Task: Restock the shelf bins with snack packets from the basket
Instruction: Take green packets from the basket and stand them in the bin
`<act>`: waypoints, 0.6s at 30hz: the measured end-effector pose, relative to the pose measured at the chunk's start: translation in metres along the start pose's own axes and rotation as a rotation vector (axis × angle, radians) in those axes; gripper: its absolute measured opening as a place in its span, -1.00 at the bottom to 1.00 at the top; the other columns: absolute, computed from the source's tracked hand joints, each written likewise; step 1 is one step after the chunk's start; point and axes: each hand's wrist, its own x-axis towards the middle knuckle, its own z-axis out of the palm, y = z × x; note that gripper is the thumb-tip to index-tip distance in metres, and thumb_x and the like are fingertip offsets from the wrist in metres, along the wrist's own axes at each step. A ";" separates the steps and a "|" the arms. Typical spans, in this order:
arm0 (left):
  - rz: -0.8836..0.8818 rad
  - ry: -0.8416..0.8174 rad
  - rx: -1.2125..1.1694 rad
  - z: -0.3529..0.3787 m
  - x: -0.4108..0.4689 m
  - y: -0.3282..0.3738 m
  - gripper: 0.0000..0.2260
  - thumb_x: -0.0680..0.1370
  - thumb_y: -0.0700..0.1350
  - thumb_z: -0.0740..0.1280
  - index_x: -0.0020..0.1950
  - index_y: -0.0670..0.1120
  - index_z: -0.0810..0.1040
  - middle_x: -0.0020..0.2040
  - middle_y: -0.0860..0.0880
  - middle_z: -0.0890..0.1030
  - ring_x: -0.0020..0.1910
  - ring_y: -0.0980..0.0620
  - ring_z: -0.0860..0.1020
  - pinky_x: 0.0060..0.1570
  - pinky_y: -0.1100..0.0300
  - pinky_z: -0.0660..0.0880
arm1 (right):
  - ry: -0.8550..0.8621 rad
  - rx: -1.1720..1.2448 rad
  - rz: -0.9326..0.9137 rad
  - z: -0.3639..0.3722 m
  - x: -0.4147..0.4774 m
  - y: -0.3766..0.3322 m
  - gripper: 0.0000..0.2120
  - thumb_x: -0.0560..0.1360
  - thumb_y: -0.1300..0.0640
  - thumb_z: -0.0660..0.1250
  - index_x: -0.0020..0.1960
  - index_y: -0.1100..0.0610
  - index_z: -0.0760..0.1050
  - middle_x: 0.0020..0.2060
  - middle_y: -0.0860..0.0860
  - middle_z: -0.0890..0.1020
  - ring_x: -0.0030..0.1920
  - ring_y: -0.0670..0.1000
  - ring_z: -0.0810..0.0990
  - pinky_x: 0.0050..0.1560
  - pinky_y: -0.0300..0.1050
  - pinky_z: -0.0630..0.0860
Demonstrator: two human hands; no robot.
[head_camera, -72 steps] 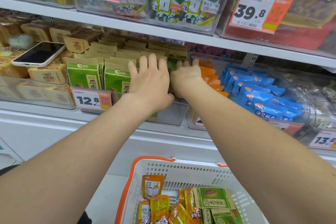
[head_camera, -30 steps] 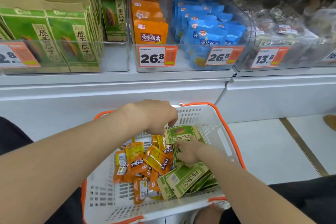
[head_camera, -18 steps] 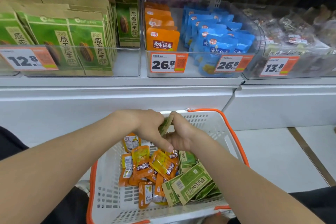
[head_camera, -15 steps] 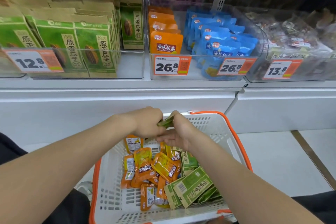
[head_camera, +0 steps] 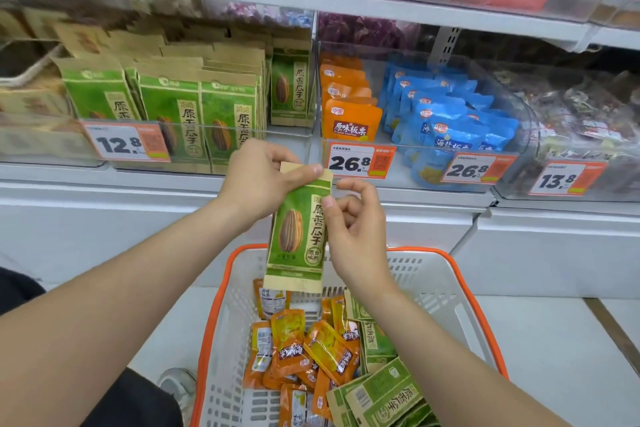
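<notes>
Now my left hand (head_camera: 258,180) grips the top of a green paper sunflower-seed packet (head_camera: 298,236); my right hand (head_camera: 358,232) pinches its three-o'clock edge, over the orange-rimmed white plastic basket (head_camera: 436,282).

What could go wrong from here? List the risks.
The left-hand grip pinches only the tan top of the green paper sunflower-seed packet; it may slip into the white orange-rimmed basket.
The clear plastic shelf bin has open floor before its matching packets; stood there, it may tip forward.

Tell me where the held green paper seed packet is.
The green paper seed packet is central in the head view, upright in the left hand, above the white basket.
</notes>
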 end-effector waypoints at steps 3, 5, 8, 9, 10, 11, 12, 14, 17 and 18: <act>0.064 0.058 -0.052 -0.012 0.003 0.017 -0.72 0.44 0.15 0.60 -0.22 -0.04 0.72 -0.32 -0.04 0.72 -0.31 -0.08 0.72 -0.21 -0.13 0.68 | 0.005 0.045 -0.033 0.005 0.010 -0.027 -0.73 0.65 0.25 0.34 0.32 0.07 0.48 -0.33 0.04 0.60 -0.27 0.02 0.64 -0.20 -0.04 0.60; 0.135 0.095 -0.053 -0.020 0.007 0.028 -0.75 0.46 0.15 0.58 -0.21 -0.01 0.72 -0.33 0.03 0.71 -0.33 0.03 0.70 -0.26 0.00 0.65 | -0.057 0.029 -0.051 0.005 0.020 -0.042 -0.64 0.64 0.18 0.38 0.40 0.03 0.43 -0.24 0.03 0.68 -0.19 0.06 0.69 -0.11 0.07 0.64; 0.292 0.133 -0.001 -0.029 0.011 0.042 -0.76 0.50 0.17 0.53 -0.20 0.02 0.71 -0.37 0.10 0.66 -0.40 0.19 0.57 -0.34 0.24 0.48 | -0.171 -0.008 -0.101 0.008 0.035 -0.061 -0.50 0.60 0.20 0.43 0.47 -0.01 0.34 -0.04 0.01 0.74 -0.01 0.00 0.73 0.07 0.09 0.66; 0.337 0.169 0.015 -0.031 0.012 0.046 -0.75 0.54 0.17 0.50 -0.19 0.02 0.70 -0.36 0.10 0.64 -0.39 0.19 0.55 -0.33 0.26 0.44 | -0.172 -0.025 -0.145 0.010 0.041 -0.066 -0.52 0.59 0.24 0.43 0.43 0.00 0.36 -0.02 0.01 0.74 0.00 0.01 0.73 0.09 0.14 0.66; 0.379 0.229 0.037 -0.032 0.015 0.049 -0.73 0.60 0.17 0.43 -0.17 0.02 0.67 -0.34 0.10 0.64 -0.34 0.18 0.56 -0.30 0.24 0.43 | -0.144 -0.040 -0.197 0.012 0.048 -0.071 -0.56 0.58 0.26 0.43 0.38 0.01 0.37 -0.01 0.02 0.73 0.00 0.03 0.73 0.08 0.20 0.65; 0.420 0.306 0.069 -0.034 0.018 0.051 -0.72 0.67 0.14 0.33 -0.14 0.02 0.63 -0.29 0.10 0.63 -0.29 0.18 0.56 -0.26 0.21 0.43 | -0.096 -0.047 -0.249 0.014 0.055 -0.077 -0.58 0.57 0.27 0.43 0.33 0.03 0.37 -0.01 0.02 0.72 -0.01 0.05 0.72 0.06 0.25 0.63; 0.456 0.389 0.106 -0.037 0.022 0.052 -0.73 0.72 0.07 0.24 -0.07 0.01 0.61 -0.22 0.11 0.62 -0.22 0.18 0.56 -0.20 0.17 0.43 | -0.039 -0.044 -0.301 0.015 0.063 -0.083 -0.60 0.56 0.27 0.43 0.29 0.04 0.36 -0.01 0.03 0.70 -0.01 0.06 0.71 0.06 0.27 0.61; 0.505 0.520 0.169 -0.042 0.030 0.052 -0.80 0.69 -0.14 0.16 0.11 -0.05 0.59 0.00 0.02 0.62 0.01 0.05 0.56 0.03 0.04 0.48 | 0.077 -0.018 -0.403 0.019 0.078 -0.096 -0.64 0.55 0.27 0.42 0.21 0.04 0.33 -0.02 0.01 0.64 -0.02 0.10 0.67 0.05 0.32 0.56; 0.427 0.598 0.358 -0.050 0.038 0.048 -0.65 0.49 -0.24 0.20 0.24 -0.04 0.54 0.25 -0.08 0.52 0.26 -0.17 0.45 0.20 -0.08 0.39 | 0.169 -0.017 -0.510 0.025 0.104 -0.114 -0.69 0.53 0.28 0.43 0.10 0.07 0.32 -0.10 -0.06 0.51 -0.10 0.09 0.58 0.01 0.32 0.51; 0.399 0.593 0.463 -0.052 0.039 0.048 -0.62 0.47 -0.21 0.24 0.28 -0.04 0.52 0.33 -0.08 0.49 0.35 -0.19 0.40 0.25 -0.11 0.33 | 0.164 -0.048 -0.527 0.028 0.113 -0.117 -0.70 0.53 0.27 0.43 0.07 0.08 0.33 -0.13 -0.10 0.49 -0.15 0.07 0.56 -0.02 0.30 0.51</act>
